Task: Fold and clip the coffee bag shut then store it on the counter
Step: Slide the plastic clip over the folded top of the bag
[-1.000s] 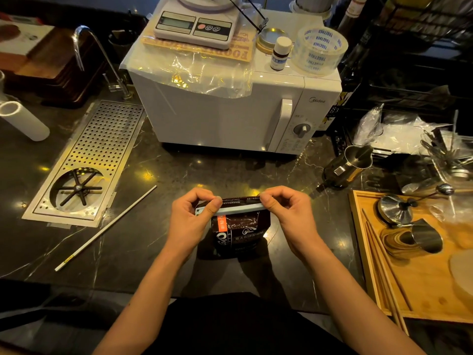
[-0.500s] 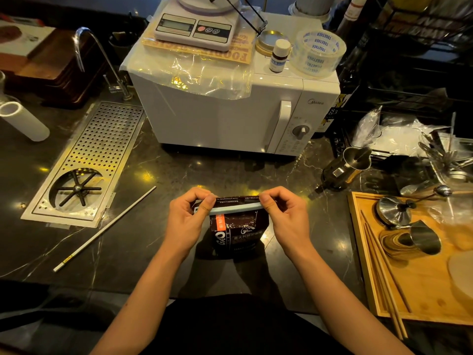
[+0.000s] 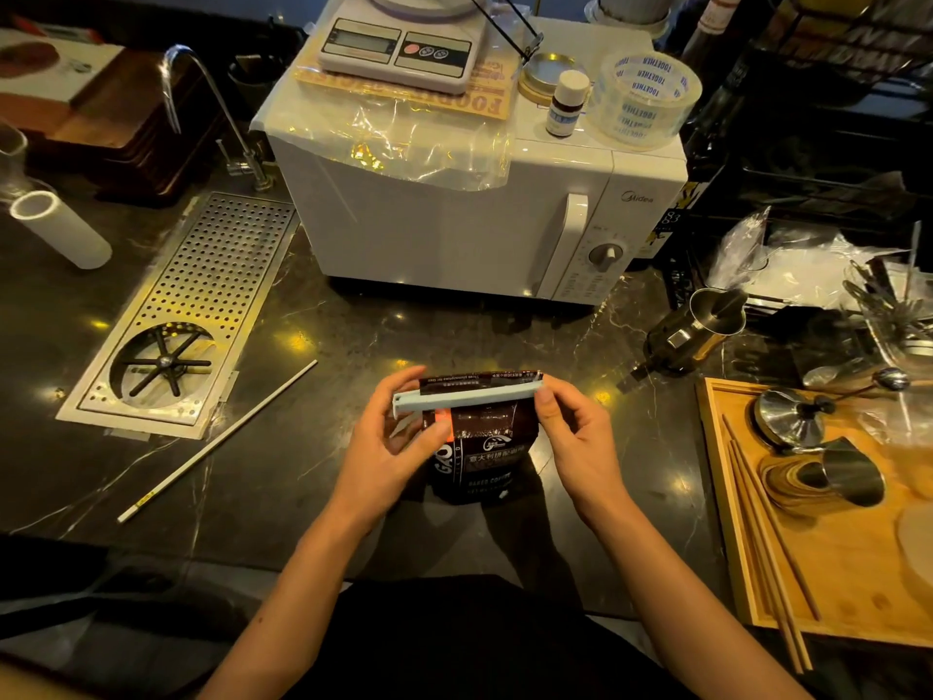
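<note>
The coffee bag [image 3: 479,447] stands upright on the dark worktop [image 3: 353,346] between both hands. A pale clip [image 3: 467,398] spans its folded top. The left hand [image 3: 389,447] pinches the clip's end; the right hand [image 3: 575,437] pinches the other end. Bare worktop lies left, up to a white stick [image 3: 217,442].

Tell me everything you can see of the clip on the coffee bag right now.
The clip is a long, pale blue-grey bar, plastic by its look, lying crosswise just under the coffee bag's folded top. It overhangs the bag's left edge. The left hand touches its left end, the right hand its right end. Whether it is fully latched is unclear.
</note>
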Motion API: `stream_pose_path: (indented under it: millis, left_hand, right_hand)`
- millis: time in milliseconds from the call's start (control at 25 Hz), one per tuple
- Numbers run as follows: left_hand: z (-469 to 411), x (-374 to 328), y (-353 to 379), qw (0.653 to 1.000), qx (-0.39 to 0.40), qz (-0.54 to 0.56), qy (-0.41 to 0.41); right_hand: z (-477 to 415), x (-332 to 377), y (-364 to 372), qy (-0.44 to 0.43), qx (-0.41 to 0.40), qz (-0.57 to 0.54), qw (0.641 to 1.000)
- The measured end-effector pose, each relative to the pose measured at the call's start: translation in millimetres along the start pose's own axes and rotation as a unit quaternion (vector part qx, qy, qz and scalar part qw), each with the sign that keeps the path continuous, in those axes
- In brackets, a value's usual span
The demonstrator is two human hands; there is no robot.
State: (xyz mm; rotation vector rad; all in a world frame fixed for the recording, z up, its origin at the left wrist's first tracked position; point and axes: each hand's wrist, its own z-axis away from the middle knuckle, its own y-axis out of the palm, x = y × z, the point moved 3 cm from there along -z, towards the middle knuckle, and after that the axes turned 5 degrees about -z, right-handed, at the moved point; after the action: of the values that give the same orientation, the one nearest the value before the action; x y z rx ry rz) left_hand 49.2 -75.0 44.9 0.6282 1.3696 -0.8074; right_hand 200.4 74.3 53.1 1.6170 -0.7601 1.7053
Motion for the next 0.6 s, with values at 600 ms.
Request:
stream_pose_path:
  millis: [600]
  left_hand:
    - [13, 30, 11, 0.990, -0.025, -0.131, -0.048]
  right_hand:
    - [18, -51, 2, 0.066, 0.054, 0.078, 0.993]
